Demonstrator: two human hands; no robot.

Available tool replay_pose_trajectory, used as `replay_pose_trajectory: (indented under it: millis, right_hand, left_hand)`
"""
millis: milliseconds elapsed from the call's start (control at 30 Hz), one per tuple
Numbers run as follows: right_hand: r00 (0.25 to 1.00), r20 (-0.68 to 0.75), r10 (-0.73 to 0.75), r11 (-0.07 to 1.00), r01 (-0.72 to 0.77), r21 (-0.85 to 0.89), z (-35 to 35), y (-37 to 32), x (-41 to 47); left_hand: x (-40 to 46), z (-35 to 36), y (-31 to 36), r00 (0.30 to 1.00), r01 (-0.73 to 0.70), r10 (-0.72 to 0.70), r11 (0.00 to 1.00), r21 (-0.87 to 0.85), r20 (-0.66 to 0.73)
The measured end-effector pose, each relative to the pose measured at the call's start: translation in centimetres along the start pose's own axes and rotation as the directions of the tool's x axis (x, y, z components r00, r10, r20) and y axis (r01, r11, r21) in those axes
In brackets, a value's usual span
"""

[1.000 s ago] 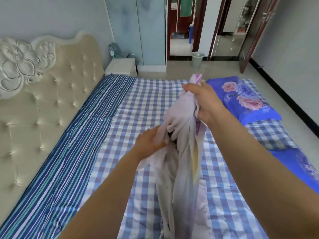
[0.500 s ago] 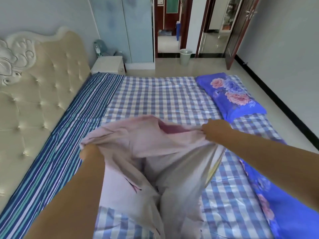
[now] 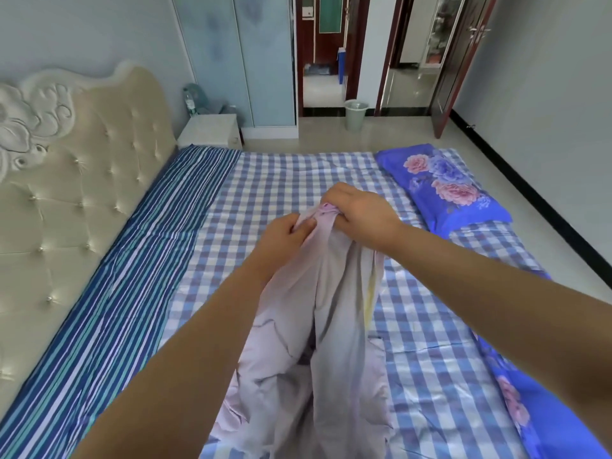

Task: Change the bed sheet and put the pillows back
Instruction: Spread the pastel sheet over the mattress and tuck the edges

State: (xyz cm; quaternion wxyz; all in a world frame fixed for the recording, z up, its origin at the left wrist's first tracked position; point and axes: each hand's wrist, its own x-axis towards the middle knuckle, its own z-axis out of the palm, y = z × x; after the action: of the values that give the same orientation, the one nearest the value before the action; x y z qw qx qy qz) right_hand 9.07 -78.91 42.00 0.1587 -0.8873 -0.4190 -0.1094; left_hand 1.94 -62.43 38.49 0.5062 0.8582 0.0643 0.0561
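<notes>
left hand (image 3: 284,238) and right hand (image 3: 359,215) together, both gripping bunched lilac sheet (image 3: 318,326) above checked mattress cover (image 3: 430,359). step: unfolding fresh sheet. next: find edge, spread wide.

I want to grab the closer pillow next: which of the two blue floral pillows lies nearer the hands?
Neither is clearly closer: the far pillow lies whole beyond the right hand; the other pillow lies under the right forearm, cut off by the frame.

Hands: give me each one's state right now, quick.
Left hand: gripping the bunched lilac sheet.
Right hand: gripping the same sheet at its top.
</notes>
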Motion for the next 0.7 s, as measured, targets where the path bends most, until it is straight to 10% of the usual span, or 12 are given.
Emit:
replay_pose_trajectory:
  millis: [300,567,700]
  right_hand:
    - [0.842,0.028,-0.539,0.810,0.527,-0.256,3.0,0.4,-5.3]
    - [0.897,-0.176,-0.406,0.884,0.336,-0.326,5.6,-1.4,-5.4]
    - [0.881,-0.031,-0.472,0.863,0.455,-0.219,7.0,-1.6,-6.7]
  left_hand:
    - [1.8,-0.7,-1.5,0.903,0.422,-0.426,0.857,-0.296,0.055]
    - [2.5,-0.2,-1.3,0.861,0.472,-0.449,0.881,-0.044,0.239]
    - [3.7,-0.9,-2.2,0.843,0.512,-0.536,0.827,-0.234,-0.048]
